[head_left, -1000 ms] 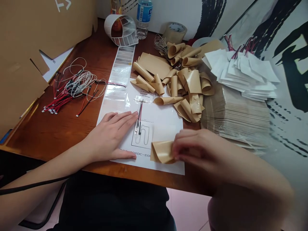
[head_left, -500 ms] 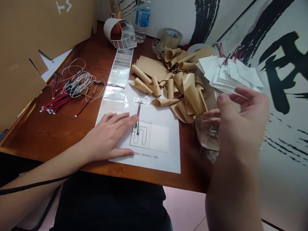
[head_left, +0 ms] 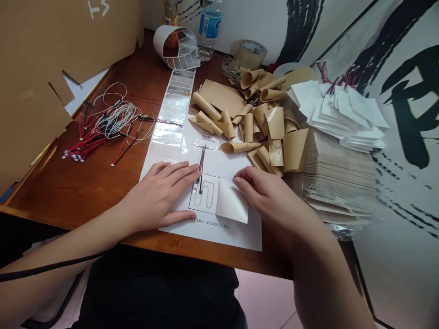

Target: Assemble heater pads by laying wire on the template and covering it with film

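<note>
Left hand point(head_left: 168, 194) flat, fingers spread, on white printed paper sheet point(head_left: 245, 235). Right hand point(head_left: 265, 192) pinches thin white square flap point(head_left: 233, 204) (edge lifted), sheet's four o'clock. Curled brown paper pieces point(head_left: 248, 128) lie at flap's one o'clock.

The bare right hand point(head_left: 269, 192), back from the pile of curled brown paper pieces point(head_left: 248, 128), where an extra wide, glossy brown paper piece point(head_left: 295, 151) now sits at the right end, pinches the thin white square flap point(head_left: 232, 201), now raised and bent instead of flat.
</note>
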`<state>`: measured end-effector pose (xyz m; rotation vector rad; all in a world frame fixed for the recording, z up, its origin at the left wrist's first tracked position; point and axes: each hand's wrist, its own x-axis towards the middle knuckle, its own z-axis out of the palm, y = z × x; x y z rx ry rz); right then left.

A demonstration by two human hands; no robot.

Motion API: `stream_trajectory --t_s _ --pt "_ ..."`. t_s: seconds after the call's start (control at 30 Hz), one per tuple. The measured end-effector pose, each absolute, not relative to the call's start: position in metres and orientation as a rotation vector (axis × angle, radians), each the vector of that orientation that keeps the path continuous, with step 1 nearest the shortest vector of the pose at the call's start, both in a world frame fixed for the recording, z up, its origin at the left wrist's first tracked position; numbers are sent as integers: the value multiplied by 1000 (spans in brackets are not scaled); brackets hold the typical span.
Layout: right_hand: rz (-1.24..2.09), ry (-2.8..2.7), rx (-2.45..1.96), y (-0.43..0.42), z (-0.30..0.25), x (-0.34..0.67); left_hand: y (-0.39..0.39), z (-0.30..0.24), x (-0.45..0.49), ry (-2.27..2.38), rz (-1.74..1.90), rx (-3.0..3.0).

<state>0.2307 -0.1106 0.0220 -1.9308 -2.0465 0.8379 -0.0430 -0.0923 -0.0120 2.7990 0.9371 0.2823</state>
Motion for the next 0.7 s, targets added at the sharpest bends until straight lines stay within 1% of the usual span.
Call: stream_trajectory --t_s 0.13,0.2,0.27,0.37,0.43,0.57,0.7 --pt "927 -2013 -1937 -112 27 224 -92 -11 -42 938 248 2797" --pt "931 -1922 -1879 -114 29 223 -92 -11 -43 941 249 2785" --pt "1009 -1784 -1782 -117 30 224 -93 -11 -43 940 268 2778" --pt "1227 -1628 -1602 -121 31 222 -94 -11 -44 950 364 2775" --pt "1258 -1689 -1530 -123 32 217 -95 -11 -44 951 467 2771" --pt "1026 -2041 -1448 -126 26 206 -98 -9 -44 921 623 2739" --pt "598 -2225 -1290 -129 9 199 -99 -8 -43 1018 772 2694"
